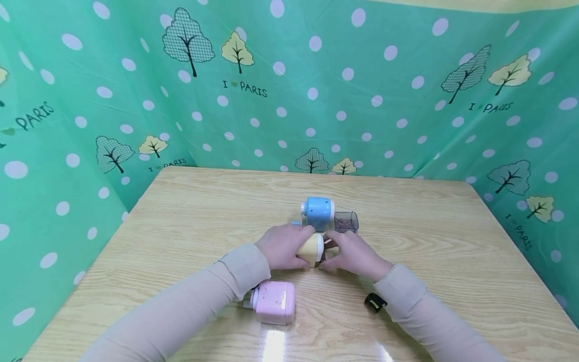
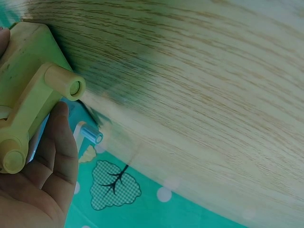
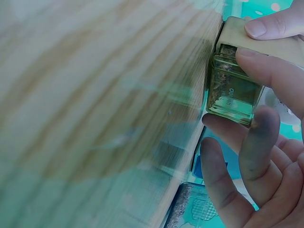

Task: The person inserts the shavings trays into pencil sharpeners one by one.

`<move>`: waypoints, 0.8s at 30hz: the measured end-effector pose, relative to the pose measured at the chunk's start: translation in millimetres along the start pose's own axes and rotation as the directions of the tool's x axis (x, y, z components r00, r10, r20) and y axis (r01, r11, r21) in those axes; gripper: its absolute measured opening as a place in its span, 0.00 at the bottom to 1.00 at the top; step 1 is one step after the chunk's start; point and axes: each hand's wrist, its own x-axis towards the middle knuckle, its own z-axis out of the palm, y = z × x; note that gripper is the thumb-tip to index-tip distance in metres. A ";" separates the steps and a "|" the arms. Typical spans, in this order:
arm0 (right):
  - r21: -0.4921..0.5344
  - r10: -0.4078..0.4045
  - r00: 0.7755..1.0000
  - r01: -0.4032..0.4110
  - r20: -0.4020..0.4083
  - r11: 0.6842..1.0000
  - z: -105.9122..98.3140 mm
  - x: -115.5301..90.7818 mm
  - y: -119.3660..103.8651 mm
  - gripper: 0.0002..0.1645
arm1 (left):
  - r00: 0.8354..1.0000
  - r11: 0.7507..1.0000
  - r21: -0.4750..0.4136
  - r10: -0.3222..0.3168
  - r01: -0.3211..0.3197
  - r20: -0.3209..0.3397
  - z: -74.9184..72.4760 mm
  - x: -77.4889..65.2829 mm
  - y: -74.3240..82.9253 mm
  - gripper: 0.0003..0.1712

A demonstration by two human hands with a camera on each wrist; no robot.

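My left hand (image 1: 285, 246) grips a yellow crank pencil sharpener (image 1: 308, 250) near the middle of the wooden table. Its crank handle (image 2: 35, 109) faces the left wrist camera. At the other end, my right hand (image 1: 355, 254) pinches the sharpener's clear shavings drawer (image 3: 235, 90), thumb on one edge and fingertips at the opposite one. Dark shavings show inside that drawer. Just behind stands a blue pencil sharpener (image 1: 318, 213), its see-through drawer (image 1: 346, 221) sticking out on the right with shavings in it.
A pink pencil sharpener (image 1: 275, 301) sits nearer the front, close to the left forearm. By the right cuff is a small black object (image 1: 375, 302). Green patterned cloth (image 1: 312, 110) hangs along the table's back and sides.
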 end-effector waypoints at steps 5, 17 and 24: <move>0.013 0.023 1.000 -0.023 0.006 1.000 0.8 1.3 -2.2 0.34 | 1.000 1.000 0.001 0.002 -0.002 -0.001 0.0 -0.1 -0.2 0.34; 0.025 0.084 0.996 -0.084 -0.004 0.996 3.3 5.0 -5.3 0.36 | 1.000 1.000 -0.006 0.000 0.000 0.002 -0.8 -0.2 -0.4 0.33; 0.043 0.089 0.996 -0.089 -0.001 0.995 3.9 5.2 -5.7 0.38 | 1.000 1.000 -0.010 0.001 -0.001 0.004 -0.7 0.0 -0.1 0.33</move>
